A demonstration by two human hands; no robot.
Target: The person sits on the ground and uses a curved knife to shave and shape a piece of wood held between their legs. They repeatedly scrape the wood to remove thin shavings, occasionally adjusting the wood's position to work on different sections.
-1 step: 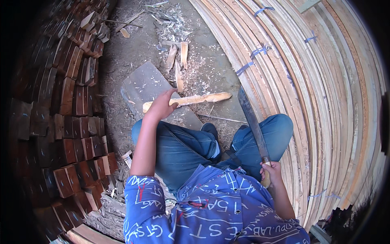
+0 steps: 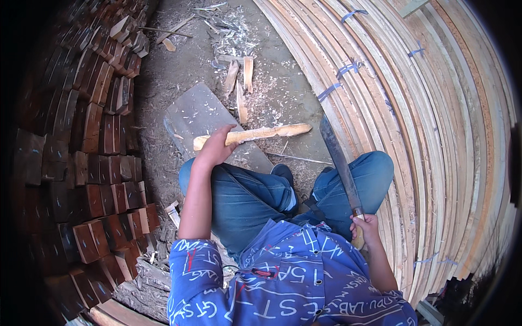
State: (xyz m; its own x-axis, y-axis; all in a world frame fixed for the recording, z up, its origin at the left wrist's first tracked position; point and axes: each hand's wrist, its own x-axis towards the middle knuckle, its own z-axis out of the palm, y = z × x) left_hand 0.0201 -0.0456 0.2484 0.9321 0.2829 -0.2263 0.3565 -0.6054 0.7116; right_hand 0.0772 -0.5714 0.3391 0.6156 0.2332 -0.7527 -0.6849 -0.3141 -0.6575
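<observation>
Pale tan wood stick (image 2: 255,134), dark grey machete blade (image 2: 337,157), blue jeans (image 2: 255,198) (white-lettered blue shirt (image 2: 283,282)).

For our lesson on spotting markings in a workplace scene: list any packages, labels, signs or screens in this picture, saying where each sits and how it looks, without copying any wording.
No packages, signs or screens show.
Blue strapping bands: thin blue strips tied across the stacked pale wooden slats, upper right and lower right.
Printed shirt: blue cloth with white and some red lettering, worn by the person at the bottom of the picture.
</observation>
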